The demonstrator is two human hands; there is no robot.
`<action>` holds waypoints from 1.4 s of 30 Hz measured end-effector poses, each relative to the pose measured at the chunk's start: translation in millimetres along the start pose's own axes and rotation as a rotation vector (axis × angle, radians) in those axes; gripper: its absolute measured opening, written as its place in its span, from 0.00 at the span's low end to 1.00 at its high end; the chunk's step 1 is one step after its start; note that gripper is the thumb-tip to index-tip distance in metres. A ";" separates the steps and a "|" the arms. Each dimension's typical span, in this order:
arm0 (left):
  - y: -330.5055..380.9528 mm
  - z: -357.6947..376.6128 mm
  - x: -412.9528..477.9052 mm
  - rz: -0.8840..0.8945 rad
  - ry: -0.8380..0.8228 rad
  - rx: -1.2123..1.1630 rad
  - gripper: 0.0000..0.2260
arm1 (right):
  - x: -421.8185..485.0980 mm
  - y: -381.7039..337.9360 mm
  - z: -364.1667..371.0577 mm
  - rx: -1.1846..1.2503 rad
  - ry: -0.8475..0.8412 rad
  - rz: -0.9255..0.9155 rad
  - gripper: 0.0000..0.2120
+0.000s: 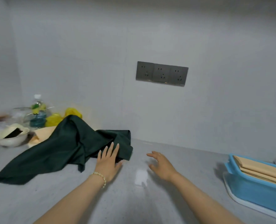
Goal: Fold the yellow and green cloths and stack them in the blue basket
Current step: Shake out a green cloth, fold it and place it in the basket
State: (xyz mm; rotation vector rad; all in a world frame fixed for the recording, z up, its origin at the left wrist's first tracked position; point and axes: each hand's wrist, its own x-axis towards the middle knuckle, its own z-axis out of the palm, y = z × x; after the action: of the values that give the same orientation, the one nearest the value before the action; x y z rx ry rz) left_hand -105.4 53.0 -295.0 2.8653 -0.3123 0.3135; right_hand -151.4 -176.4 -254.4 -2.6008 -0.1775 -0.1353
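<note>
Pressing my left hand (109,159) flat on rumpled green cloth (61,151), right hand (161,162) hovering spread, empty; cloth's far end heaping beside bottle (37,113), so tugging risks toppling it.

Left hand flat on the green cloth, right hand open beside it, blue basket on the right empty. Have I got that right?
Not quite: the blue basket is not empty; the head view shows folded yellow cloths lying in it. The rest stands: the left hand lies flat on the green cloth and the right hand is open beside it.
</note>
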 end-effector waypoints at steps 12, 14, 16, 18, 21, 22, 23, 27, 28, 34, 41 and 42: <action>-18.9 6.7 45.4 -0.045 0.043 -0.003 0.31 | 8.8 -5.4 58.3 0.100 0.141 -0.022 0.27; -8.0 1.1 51.8 -0.025 0.057 -0.062 0.31 | 4.3 6.9 51.3 0.105 0.163 -0.008 0.26; 7.2 -7.5 51.3 0.044 0.082 -0.121 0.32 | 1.1 19.5 36.2 0.141 0.219 0.014 0.24; 26.2 -17.5 41.8 0.132 0.053 -0.178 0.29 | -3.7 29.8 17.3 0.224 0.313 0.055 0.22; 66.8 -31.3 13.3 0.239 -0.114 -0.273 0.25 | -11.3 41.6 -13.2 0.319 0.425 0.119 0.18; 85.1 -34.3 -0.8 0.277 -0.170 -0.292 0.25 | -16.9 45.0 -22.6 0.338 0.444 0.137 0.18; 102.8 -36.5 -14.5 0.323 -0.216 -0.295 0.24 | -20.4 46.7 -32.0 0.357 0.457 0.146 0.18; 152.8 -41.4 -63.1 0.613 -0.541 -0.281 0.29 | -39.0 51.8 -55.2 0.401 0.378 0.180 0.17; 155.0 -43.2 -69.1 0.667 -0.608 -0.272 0.32 | -45.1 53.1 -54.4 0.393 0.315 0.196 0.18; 108.0 -37.1 -62.9 0.420 -0.015 -0.261 0.23 | -64.5 63.6 -20.4 0.242 0.080 0.226 0.24; 18.5 29.2 -48.0 0.019 -0.249 -0.036 0.31 | -40.2 47.5 44.2 -0.217 -0.033 0.186 0.29; 11.6 31.0 -42.5 0.000 -0.236 -0.045 0.32 | -34.1 43.9 48.4 -0.234 -0.023 0.177 0.28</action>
State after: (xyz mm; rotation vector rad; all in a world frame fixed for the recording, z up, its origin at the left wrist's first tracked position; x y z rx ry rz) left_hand -143.0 41.7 -331.9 2.8596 -0.3564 -0.0328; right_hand -175.3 -192.5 -322.3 -2.8365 0.0655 -0.0659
